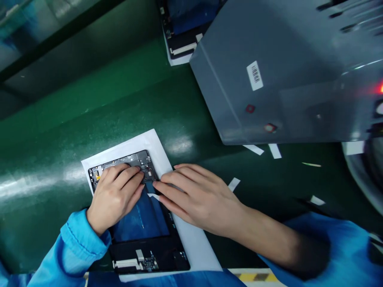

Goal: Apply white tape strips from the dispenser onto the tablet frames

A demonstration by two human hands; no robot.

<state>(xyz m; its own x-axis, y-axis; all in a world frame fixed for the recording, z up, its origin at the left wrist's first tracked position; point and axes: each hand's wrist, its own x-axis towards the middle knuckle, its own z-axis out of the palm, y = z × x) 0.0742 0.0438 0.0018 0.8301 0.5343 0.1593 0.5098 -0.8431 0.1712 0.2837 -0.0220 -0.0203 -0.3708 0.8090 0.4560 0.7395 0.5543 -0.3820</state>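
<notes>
An opened tablet [143,227], back cover off, lies on a white sheet [191,239] on the green belt. It shows a blue battery area and dark circuit parts. My left hand [115,195] lies flat on its upper part, fingers stretched and pressing down. From the right, my right hand [194,195] reaches in with its fingers together, the tips touching the tablet beside a small white strip [154,196]. Both sleeves are blue.
A large grey machine housing [284,71] with a barcode label overhangs the belt at the upper right. A second opened tablet [182,36] on white paper sits at the far end. Several white paper strips [274,150] lie scattered on the green belt [60,139].
</notes>
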